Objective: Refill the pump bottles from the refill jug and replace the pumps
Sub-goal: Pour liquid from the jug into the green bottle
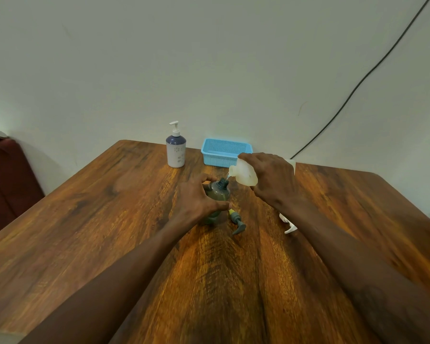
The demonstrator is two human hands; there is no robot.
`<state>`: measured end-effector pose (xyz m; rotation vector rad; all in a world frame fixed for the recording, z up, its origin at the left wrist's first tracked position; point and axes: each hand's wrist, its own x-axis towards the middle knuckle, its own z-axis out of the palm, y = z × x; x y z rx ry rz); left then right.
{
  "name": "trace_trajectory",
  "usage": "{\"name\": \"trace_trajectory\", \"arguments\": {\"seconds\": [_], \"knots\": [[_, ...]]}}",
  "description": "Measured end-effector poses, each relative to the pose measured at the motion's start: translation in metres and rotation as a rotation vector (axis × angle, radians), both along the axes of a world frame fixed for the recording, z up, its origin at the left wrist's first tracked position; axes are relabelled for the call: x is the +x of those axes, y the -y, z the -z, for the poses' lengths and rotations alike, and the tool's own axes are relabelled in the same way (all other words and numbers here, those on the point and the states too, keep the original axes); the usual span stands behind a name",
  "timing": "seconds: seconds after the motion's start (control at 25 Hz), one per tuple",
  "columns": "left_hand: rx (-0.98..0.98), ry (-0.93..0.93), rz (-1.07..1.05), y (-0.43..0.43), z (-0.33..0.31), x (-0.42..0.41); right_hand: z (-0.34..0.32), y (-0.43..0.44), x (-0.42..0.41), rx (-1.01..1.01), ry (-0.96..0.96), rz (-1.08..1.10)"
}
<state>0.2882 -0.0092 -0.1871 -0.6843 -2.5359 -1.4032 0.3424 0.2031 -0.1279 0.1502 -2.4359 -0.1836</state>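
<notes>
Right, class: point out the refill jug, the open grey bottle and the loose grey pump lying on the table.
refill jug (243,173): head view, on its pale body near the spout.
grey bottle (218,192): head view, on its shoulder below the neck.
grey pump (238,226): head view, on its nozzle head.

This seems to be a plain room in a home. A wood-grain table (109,219) stands against a bare pale wall (209,58). Beyond the left hand (196,197) is a soap dispenser (176,151) with a flower pattern, and beyond the right hand (271,180) a blue plastic basket (224,151). Far left of the left hand is a dark red upholstered seat (8,175). A black cable (365,78) runs up the wall above the right hand.
</notes>
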Motion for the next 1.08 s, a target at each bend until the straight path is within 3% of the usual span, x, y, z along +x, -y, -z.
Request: {"name": "trace_trajectory", "arguments": {"seconds": [1.08], "knots": [[-0.023, 0.008, 0.003, -0.0033, -0.0018, 0.0031, 0.0003, -0.0039, 0.0024, 0.014, 0.000, -0.003]]}}
